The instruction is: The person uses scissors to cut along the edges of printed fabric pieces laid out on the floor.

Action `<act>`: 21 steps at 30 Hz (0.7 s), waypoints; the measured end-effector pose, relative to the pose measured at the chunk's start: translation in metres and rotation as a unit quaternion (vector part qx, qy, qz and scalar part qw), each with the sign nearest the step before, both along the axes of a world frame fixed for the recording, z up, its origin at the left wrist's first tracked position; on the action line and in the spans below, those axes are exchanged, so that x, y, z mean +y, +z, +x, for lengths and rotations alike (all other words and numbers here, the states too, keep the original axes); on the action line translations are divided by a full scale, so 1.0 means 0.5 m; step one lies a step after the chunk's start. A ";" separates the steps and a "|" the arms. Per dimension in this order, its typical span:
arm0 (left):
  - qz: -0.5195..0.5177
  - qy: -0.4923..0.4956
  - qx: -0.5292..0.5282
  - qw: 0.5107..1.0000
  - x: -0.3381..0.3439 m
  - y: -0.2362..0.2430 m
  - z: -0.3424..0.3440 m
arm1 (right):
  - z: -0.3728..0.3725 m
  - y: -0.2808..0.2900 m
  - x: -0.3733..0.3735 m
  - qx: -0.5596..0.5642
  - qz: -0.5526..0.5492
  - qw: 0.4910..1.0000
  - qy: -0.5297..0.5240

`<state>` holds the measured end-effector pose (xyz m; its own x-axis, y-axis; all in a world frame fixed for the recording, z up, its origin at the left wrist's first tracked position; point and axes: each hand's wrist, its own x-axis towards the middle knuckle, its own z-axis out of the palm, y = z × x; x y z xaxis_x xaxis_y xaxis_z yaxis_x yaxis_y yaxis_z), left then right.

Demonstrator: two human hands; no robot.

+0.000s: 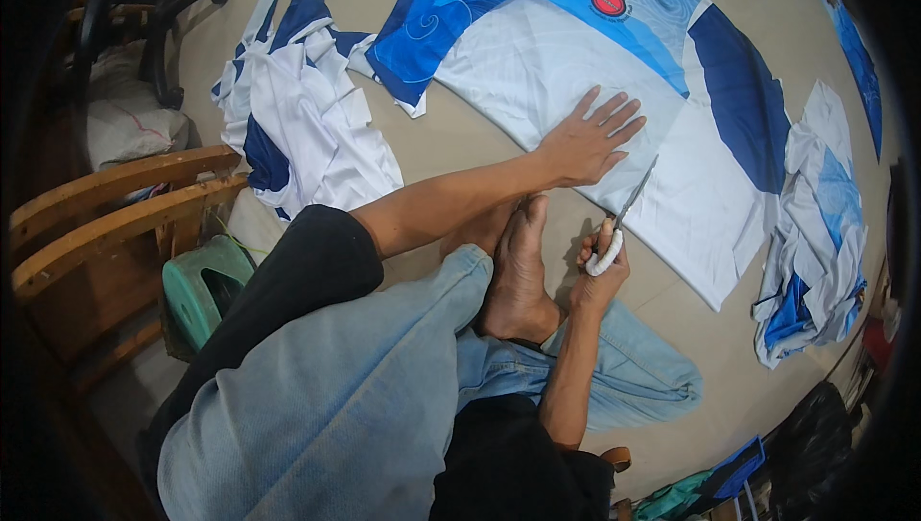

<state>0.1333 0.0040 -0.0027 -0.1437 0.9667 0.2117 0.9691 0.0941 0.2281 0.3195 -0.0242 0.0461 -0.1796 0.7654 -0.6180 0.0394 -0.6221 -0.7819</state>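
Observation:
A large piece of white, light blue and navy printed fabric (537, 51) lies spread on the floor before me. My left hand (590, 142) rests flat on its white part, fingers spread. In my right hand (602, 267) is a pair of scissors (630, 200) with white-wrapped handles, my fingers round the grips. The blades point away from me over the fabric's near edge; whether they are parted or touch the cloth I cannot tell. A round red and black emblem (610, 0) shows on the blue band.
Crumpled white and navy fabric (317, 128) lies at the left, and white and blue fabric (815, 233) at the right. A wooden chair or bench (125, 176) and a green stool (197, 296) stand at the left. A black bag (811, 449) sits at the lower right.

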 end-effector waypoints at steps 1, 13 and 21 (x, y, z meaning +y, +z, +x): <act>0.000 -0.001 -0.003 1.000 0.001 0.000 0.000 | 0.002 -0.002 0.001 -0.007 0.007 1.000 0.005; -0.005 -0.005 -0.014 1.000 0.004 0.004 0.000 | -0.015 -0.007 0.055 0.043 0.009 0.999 -0.017; -0.001 -0.005 -0.013 1.000 0.001 0.003 -0.002 | -0.033 -0.005 0.066 0.009 0.018 1.000 0.006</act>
